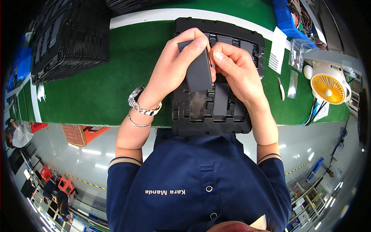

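Observation:
My left hand (pixel 178 63) grips a flat, dark grey rectangular block (pixel 199 71), with the thumb across its top face. The block is tilted above a black plastic tray (pixel 212 128) with moulded compartments. At the block's right edge, my right hand (pixel 241 71) has its thumb and forefinger pinched together. Whatever lies between those fingertips is too small and too covered to make out. Similar dark flat pieces (pixel 221 99) rest in some tray compartments. One compartment (pixel 197 104) at the near left of the tray shows its bare floor.
The tray lies on a green-topped table (pixel 135 73). Stacked black trays (pixel 73 38) rise at the left. On the right are a dotted white sheet (pixel 276 52), a craft knife (pixel 281 89), clear plastic bags (pixel 296 58), a white-and-yellow fan (pixel 328 87) and a blue bin (pixel 284 17) of wires.

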Motion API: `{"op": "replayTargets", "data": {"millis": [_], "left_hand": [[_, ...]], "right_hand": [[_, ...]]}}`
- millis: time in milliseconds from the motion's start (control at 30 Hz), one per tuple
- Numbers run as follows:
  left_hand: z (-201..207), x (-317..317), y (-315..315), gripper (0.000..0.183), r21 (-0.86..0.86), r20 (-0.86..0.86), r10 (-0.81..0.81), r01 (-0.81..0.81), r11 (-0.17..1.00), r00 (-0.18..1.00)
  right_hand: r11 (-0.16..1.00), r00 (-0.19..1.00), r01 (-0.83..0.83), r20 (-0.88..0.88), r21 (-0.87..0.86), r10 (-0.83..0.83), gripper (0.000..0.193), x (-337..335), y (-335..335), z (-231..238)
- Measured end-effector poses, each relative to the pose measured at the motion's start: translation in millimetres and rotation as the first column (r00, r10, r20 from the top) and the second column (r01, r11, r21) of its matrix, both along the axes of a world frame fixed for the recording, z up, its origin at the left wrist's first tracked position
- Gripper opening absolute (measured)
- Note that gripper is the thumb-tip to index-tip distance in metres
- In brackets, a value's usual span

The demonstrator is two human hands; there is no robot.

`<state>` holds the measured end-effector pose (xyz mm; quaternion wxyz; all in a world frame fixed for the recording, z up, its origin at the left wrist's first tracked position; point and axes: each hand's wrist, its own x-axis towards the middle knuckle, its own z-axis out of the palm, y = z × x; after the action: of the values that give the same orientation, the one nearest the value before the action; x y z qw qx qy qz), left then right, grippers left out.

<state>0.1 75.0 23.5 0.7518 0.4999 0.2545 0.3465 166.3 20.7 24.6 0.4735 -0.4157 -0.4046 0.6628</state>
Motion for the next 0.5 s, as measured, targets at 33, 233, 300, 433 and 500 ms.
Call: {"op": "replayTargets", "data": {"millis": [33,233,300,433,500], "left_hand": [[1,1,-1,0.032,-0.017,-0.005,0.003,-0.003,1.000,1.000],[-13,-2,6,0.025,0.100,-0.060,-0.031,0.037,0.994,0.998],[-11,1,3,0.023,0.313,-0.182,0.107,-0.046,0.949,0.977],[-12,-1,5,0.022,0.429,-0.200,0.142,-0.043,0.902,0.970],[-4,-3,4,0.024,0.182,-0.101,-0.010,0.029,0.983,0.995]], "right_hand": [[1.000,1.000,-0.015,-0.008,-0.018,0.014,0.028,1,0,0],[1.000,0.977,-0.027,0.214,0.014,0.023,0.023,2,-1,10],[0.991,0.919,0.018,0.388,0.129,-0.067,0.023,-1,-3,8],[0.995,0.944,-0.018,0.328,0.102,-0.017,0.022,2,-2,9],[0.996,0.970,-0.036,0.244,0.086,0.013,0.022,3,-1,8]]}}
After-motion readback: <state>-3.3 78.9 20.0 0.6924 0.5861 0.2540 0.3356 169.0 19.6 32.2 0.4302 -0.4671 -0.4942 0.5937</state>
